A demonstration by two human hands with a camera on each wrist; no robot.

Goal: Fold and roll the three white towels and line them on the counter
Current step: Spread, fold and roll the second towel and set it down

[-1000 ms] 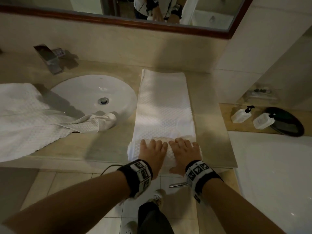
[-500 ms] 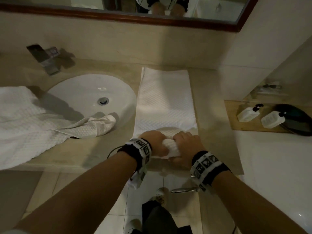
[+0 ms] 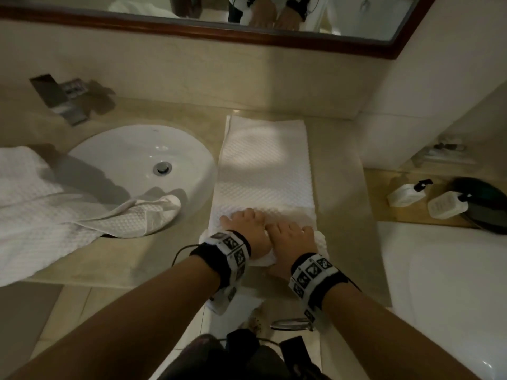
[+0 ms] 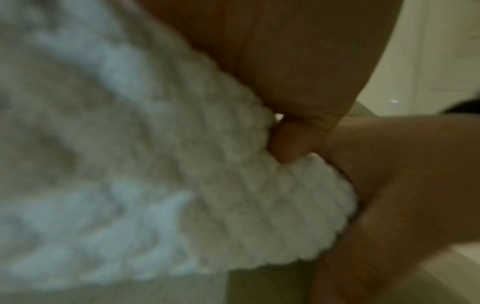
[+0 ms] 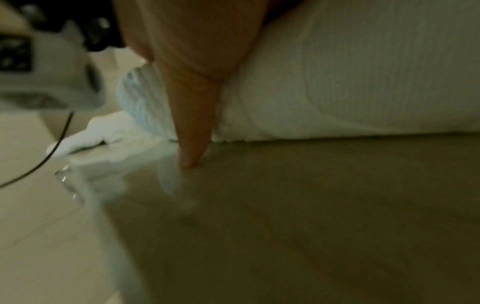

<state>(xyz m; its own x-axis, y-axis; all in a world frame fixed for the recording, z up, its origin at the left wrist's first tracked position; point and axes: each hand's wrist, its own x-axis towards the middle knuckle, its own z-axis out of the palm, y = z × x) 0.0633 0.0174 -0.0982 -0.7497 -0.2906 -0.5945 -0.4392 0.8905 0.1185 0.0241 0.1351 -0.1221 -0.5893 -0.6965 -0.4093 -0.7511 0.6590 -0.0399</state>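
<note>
A white waffle towel (image 3: 266, 165), folded into a long strip, lies on the beige counter (image 3: 340, 187) right of the sink. Its near end is wound into a roll (image 3: 321, 240), also seen close up as the roll (image 4: 233, 185) and the roll (image 5: 337, 82). My left hand (image 3: 247, 226) and right hand (image 3: 290, 237) lie side by side on top of the roll, fingers stretched forward over it. The left thumb (image 4: 291, 139) presses into the roll. The right thumb (image 5: 192, 123) points down behind the roll and touches the counter. A loose white towel heap (image 3: 41, 209) lies at the left, one corner hanging into the sink.
A round white sink (image 3: 142, 157) with a steel faucet (image 3: 63, 97) sits left of the strip. Two white pump bottles (image 3: 406, 192) and a dark tray (image 3: 488, 204) stand on a ledge at right, above a white bathtub (image 3: 452, 270). A wall and mirror (image 3: 192, 6) close off the back.
Half a second ago both hands were curled tightly round the roll; now their fingers stretch forward over it, and the roll sits slightly further up the strip.
</note>
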